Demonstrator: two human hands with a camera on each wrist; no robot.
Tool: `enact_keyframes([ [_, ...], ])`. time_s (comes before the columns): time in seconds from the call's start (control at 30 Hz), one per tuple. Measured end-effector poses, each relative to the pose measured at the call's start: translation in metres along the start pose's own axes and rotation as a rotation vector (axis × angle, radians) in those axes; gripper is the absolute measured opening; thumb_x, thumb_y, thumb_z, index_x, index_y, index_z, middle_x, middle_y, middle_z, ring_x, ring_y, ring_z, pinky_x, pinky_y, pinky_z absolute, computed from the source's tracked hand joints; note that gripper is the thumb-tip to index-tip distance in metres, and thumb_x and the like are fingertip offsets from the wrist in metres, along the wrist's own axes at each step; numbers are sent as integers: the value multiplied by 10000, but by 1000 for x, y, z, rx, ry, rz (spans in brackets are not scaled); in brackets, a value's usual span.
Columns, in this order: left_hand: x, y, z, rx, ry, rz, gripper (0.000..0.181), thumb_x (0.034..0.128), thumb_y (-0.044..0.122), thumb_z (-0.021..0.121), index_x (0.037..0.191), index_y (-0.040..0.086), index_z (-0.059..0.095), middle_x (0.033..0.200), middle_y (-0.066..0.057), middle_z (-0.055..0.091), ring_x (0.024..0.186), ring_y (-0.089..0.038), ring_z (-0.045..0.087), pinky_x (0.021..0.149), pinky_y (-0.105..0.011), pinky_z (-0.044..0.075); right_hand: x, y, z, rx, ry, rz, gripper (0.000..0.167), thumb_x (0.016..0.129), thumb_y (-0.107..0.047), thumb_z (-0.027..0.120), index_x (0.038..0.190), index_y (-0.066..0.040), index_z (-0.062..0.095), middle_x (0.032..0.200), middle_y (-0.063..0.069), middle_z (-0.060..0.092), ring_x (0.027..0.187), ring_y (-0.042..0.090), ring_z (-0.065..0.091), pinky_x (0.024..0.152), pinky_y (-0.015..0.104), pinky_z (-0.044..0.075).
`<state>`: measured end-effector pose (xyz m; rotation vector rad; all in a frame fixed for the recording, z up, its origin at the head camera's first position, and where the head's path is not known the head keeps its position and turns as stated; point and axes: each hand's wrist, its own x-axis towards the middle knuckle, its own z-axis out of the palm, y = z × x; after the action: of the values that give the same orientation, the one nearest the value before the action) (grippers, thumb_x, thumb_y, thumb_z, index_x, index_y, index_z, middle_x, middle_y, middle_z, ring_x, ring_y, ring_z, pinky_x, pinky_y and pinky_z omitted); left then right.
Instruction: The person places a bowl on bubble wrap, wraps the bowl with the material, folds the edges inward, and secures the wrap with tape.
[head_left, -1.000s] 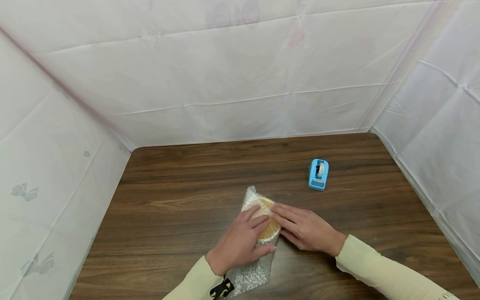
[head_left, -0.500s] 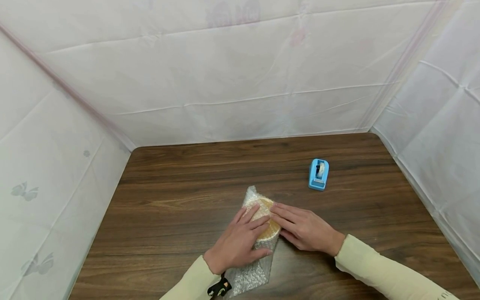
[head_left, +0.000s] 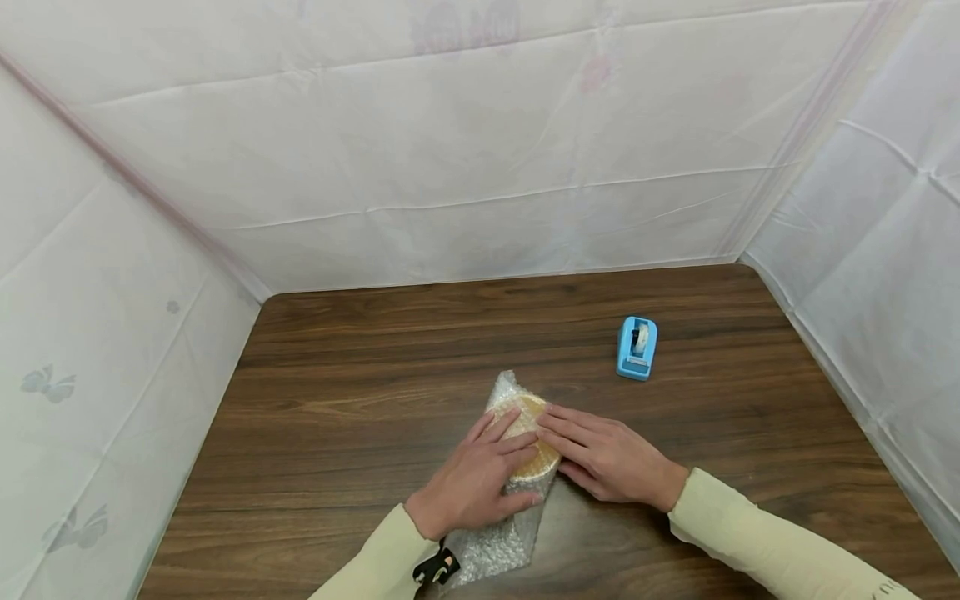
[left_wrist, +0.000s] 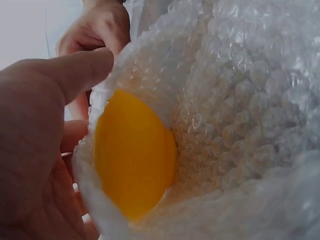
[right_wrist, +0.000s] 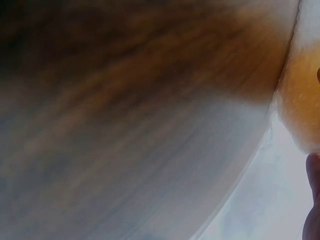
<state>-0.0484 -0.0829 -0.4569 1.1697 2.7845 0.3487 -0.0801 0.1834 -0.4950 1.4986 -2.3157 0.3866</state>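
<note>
A smooth, round yellow object (head_left: 545, 461) lies wrapped in clear bubble wrap (head_left: 498, 550) on the wooden table. Its exact kind is hidden by the wrap. My left hand (head_left: 472, 487) rests on top with its fingers spread over the wrapped round. From the left wrist view, bare yellow shows through the open end of the wrap, and the left thumb (left_wrist: 82, 72) lies along the wrap's edge. My right hand (head_left: 611, 458) touches the right side of the bundle with nearly straight fingers. The right wrist view is blurred and catches only a slice of yellow under wrap (right_wrist: 302, 95).
A blue tape dispenser (head_left: 637, 348) with a roll in it stands farther back to the right on the brown table (head_left: 360, 367). White sheet walls (head_left: 465, 167) enclose the table's back and sides. One tip of the wrap sticks out beyond the bundle.
My left hand has shifted slightly left and its fingers have spread a little wider on the wrap. The right hand stays nearly in place.
</note>
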Motion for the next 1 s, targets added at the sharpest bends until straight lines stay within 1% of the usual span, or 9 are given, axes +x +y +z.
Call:
enact_keyframes([
  [0.23,1,-4,-1,-63,1,9,538,1010,552,610,1418,204,660,1546,40,568,1617,-264,261,1298,-542,261,0,1,-1,-23,-35,-12,637,938,-313,773,1492,-77,565,1530,83,592,1425,289,557,1069,413,551],
  [0.43,2,-5,-2,-132,50,6,467,1038,493,593,1358,173,709,1443,25,661,1595,-272,318,1302,-509,268,3,0,-5,-37,-90,2,653,951,-354,754,1510,-89,544,1546,58,578,1459,280,523,1117,425,521],
  [0.63,2,-7,-2,-224,143,-15,347,1029,393,642,1170,117,798,1310,1,747,1541,-293,422,1290,-466,308,5,1,-8,-50,-130,-1,599,1003,-375,683,1512,-93,541,1551,49,574,1467,280,516,1134,426,511],
  [0.7,2,-7,-2,-258,197,-17,277,1023,335,662,1082,112,814,1272,-12,764,1504,-308,475,1251,-469,376,5,1,-10,-64,-143,-9,581,1008,-370,676,1504,-95,551,1546,46,578,1465,283,518,1137,425,508],
  [0.77,2,-8,-3,-299,271,-31,217,1010,277,685,1031,104,814,1249,-38,771,1454,-322,532,1199,-480,442,6,1,-11,-83,-157,-16,559,1012,-366,672,1492,-101,566,1541,42,581,1464,283,519,1140,422,506],
  [0.83,0,-9,-3,-331,354,-68,168,991,224,709,1031,90,802,1252,-71,760,1384,-322,591,1130,-487,505,7,1,-12,-96,-171,-22,530,1014,-362,670,1473,-110,589,1533,38,587,1465,283,518,1145,420,502],
  [0.9,-4,-10,-4,-360,422,-139,157,968,201,739,1063,86,788,1269,-87,740,1311,-303,634,1065,-482,547,8,1,-12,-109,-181,-29,504,1012,-361,676,1451,-122,615,1523,35,597,1464,279,521,1144,415,504],
  [0.97,-12,-12,-4,-378,451,-239,183,954,203,758,1093,86,775,1262,-78,721,1212,-273,671,993,-464,575,9,0,-12,-117,-188,-37,481,1008,-362,683,1427,-130,638,1508,34,610,1459,275,528,1142,408,506],
  [1.0,-17,-13,-4,-386,443,-295,187,953,217,762,1095,95,768,1242,-66,715,1154,-251,682,948,-440,584,9,-1,-12,-122,-192,-42,470,1008,-363,682,1416,-132,646,1500,33,617,1455,274,533,1141,405,507],
])
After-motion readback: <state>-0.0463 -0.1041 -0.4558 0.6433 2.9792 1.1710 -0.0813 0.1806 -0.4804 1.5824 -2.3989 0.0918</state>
